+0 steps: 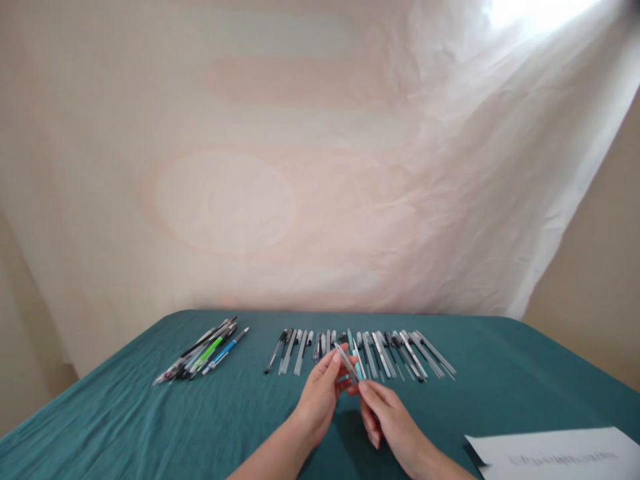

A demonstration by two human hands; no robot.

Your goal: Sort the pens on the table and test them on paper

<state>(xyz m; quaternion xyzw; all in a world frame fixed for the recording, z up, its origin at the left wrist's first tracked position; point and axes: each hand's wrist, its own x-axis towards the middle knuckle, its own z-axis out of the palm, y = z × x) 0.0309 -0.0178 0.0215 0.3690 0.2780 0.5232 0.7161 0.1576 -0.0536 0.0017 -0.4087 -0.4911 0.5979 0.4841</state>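
Between my two hands a slim grey pen (347, 362) is held at a slant, its upper end pointing up and left. My left hand (323, 393) is closed round its upper part with thumb and fingers. At the lower end, my right hand (384, 410) pinches the pen between thumb and forefinger. Just beyond my hands lies a long row of pens (387, 353), mostly clear, grey and black, side by side on the cloth. Part of that row is hidden behind my fingers.
A heap of pens (200, 353) lies at the left, among them a green pen (213, 351) and a blue pen (226, 351). A white paper sheet (560, 447) with faint marks rests at the front right. The dark green cloth (125, 413) covers the table; a pale sheet (320, 200) hangs behind.
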